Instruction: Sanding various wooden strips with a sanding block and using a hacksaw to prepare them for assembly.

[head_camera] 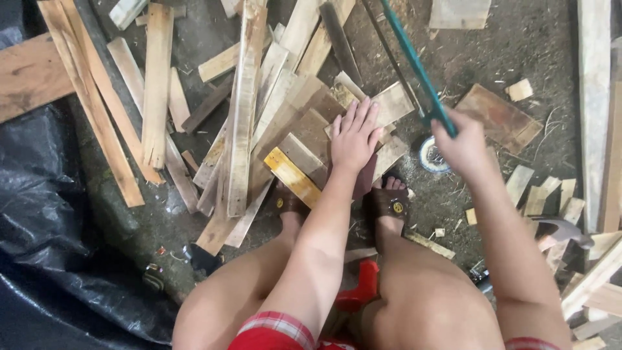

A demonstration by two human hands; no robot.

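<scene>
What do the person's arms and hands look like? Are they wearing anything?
Both arms are bare, with no sleeves in view. The left hand and right hand have no gloves, rings or watch. Only red-and-white checked shorts and dark sandals are worn.

Hacksaw frame [414,65]: teal-green. Wood offcuts [246,116]: pale tan to brown; one offcut [293,176] carries yellow paint. Plastic sheet [39,214]: glossy black. Shorts [278,330]: red-and-white plaid. Stool [359,288]: red. Sandals [391,202]: dark brown, each with a yellow round emblem. Ground [518,45]: dark grey.
</scene>
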